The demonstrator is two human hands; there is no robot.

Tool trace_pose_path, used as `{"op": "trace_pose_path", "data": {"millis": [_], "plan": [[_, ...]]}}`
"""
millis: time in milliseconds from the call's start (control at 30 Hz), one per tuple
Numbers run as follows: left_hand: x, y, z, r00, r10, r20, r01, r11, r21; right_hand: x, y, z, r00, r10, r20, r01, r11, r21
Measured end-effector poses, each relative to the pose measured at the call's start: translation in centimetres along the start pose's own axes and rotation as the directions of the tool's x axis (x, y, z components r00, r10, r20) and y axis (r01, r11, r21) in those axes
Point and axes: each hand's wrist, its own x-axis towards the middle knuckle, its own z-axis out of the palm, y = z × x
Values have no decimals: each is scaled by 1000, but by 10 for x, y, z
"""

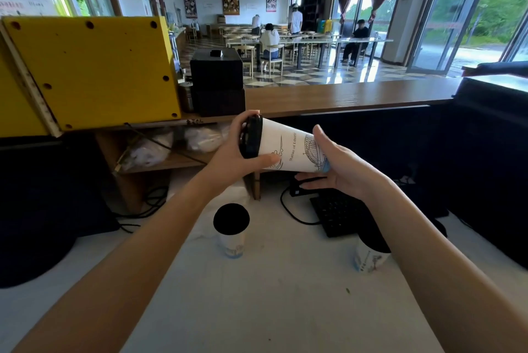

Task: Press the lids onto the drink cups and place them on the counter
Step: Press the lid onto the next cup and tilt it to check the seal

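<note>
A white paper drink cup (288, 149) with blue line drawings lies tilted on its side in the air, its black lid (251, 136) pointing left. My left hand (237, 152) wraps the lid end, fingers over the lid and thumb on the cup wall. My right hand (340, 169) cups the bottom end from the right. Below, on the white work surface (285, 301), stands a second cup (231, 228) with a black lid. A third lidded cup (370, 254) stands partly hidden behind my right forearm. The wooden counter (343, 95) runs behind.
A yellow panel (91, 69) and black boxes (217, 81) sit at the counter's left. A black keyboard (340, 215) with cables lies under my right hand. Dark equipment (485, 152) stands at right, a wooden shelf (160, 158) with bags at left.
</note>
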Motion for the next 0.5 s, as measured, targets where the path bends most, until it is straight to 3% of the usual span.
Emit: {"op": "trace_pose_path", "data": {"millis": [100, 167, 233, 333, 500], "plan": [[0, -2, -4, 997, 31, 68, -34, 998, 47, 2, 3, 1, 996, -72, -56, 78, 991, 105], [1, -1, -7, 990, -21, 138, 17, 1000, 26, 3, 7, 0, 991, -100, -87, 111, 987, 120], [3, 1, -12, 968, -159, 195, 182, 978, -106, 1, 11, -2, 984, -129, -119, 141, 985, 97], [7, 5, -18, 888, -343, 307, 438, 837, -329, -1, 12, -6, 978, -178, -105, 188, 978, 87], [11, 7, -16, 820, -465, 334, 565, 750, -344, -1, 4, -9, 966, -260, -11, 260, 962, 81]]}}
